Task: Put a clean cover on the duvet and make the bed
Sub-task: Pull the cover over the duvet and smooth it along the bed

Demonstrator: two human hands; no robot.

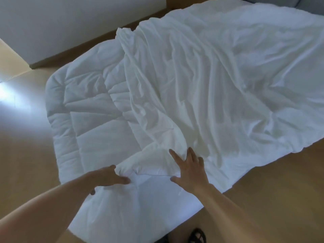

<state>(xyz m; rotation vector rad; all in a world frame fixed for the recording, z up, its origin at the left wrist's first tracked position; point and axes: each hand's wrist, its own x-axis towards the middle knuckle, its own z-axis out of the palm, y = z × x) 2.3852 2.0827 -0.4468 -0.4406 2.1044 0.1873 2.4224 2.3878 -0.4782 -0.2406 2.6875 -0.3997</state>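
**Plainly, soft cloth on soft filling**

Here the quilted duvet (pixel 84 109) lies spread on the wooden floor (pixel 26 146). The thin white cover (pixel 210 76) is draped over it, rumpled, leaving the duvet's left edge and near corner bare.

The left hand (pixel 108 178) grips a bunched fold of the cover near the duvet's near edge, its fingers curled into the cloth. The right hand (pixel 189 171) rests flat on the cover just beside it, fingers spread wide and holding nothing.

Both pieces look light and limp. The cover will likely slide and crease under any pull, while the duvet is puffier and should fold instead of holding a shape. Corners and hems seem the surest places to take hold, since mid-cloth grips only gather slack.

The cover is the one container here. Nothing shows the duvet inside it, and its opening cannot be made out.
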